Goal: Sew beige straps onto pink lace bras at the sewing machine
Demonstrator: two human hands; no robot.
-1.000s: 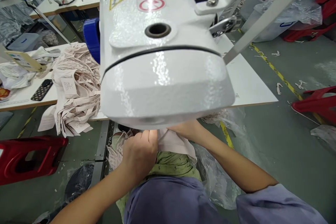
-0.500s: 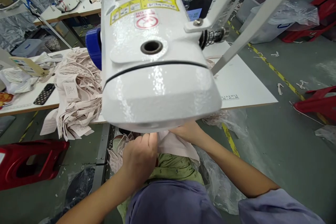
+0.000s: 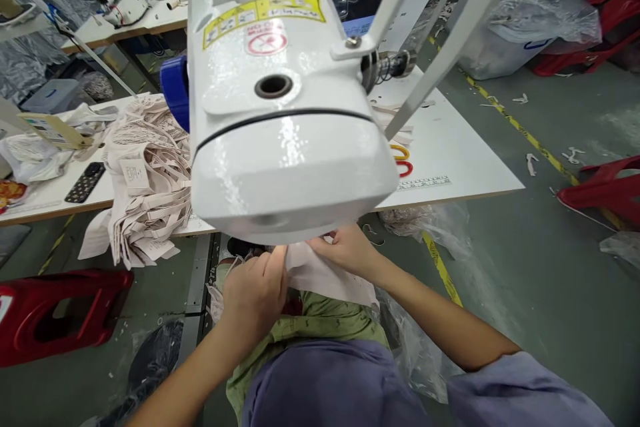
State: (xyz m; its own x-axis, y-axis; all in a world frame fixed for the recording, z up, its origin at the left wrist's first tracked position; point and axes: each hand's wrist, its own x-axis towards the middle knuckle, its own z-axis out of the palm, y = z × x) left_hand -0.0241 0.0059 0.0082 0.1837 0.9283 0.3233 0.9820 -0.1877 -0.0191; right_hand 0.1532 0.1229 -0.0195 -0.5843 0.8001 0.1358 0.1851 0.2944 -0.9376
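A pale pink fabric piece [image 3: 325, 277] is stretched between my hands, below the front of a white sewing machine [image 3: 295, 173]. My left hand [image 3: 257, 293] is closed on the fabric's left part, thumb on top. My right hand [image 3: 350, 250] pinches its upper right edge, the fingertips partly under the machine head. The lower right of the cloth hangs over my green trousers. The machine head hides the needle area and the fabric's far end. Some pale lace [image 3: 216, 300] shows beside my left wrist.
Left on the table lies a heap of pale pink strapped garments [image 3: 145, 180], hanging over the edge, with a phone [image 3: 85, 182] beside it. Red and yellow scissor handles [image 3: 404, 167] lie right of the machine. Red stools [image 3: 65, 313] stand at both sides.
My hands have moved slightly left with the fabric, and more of my right hand shows. The view has shifted, so the machine head sits further left and the scissor handles have come into sight.
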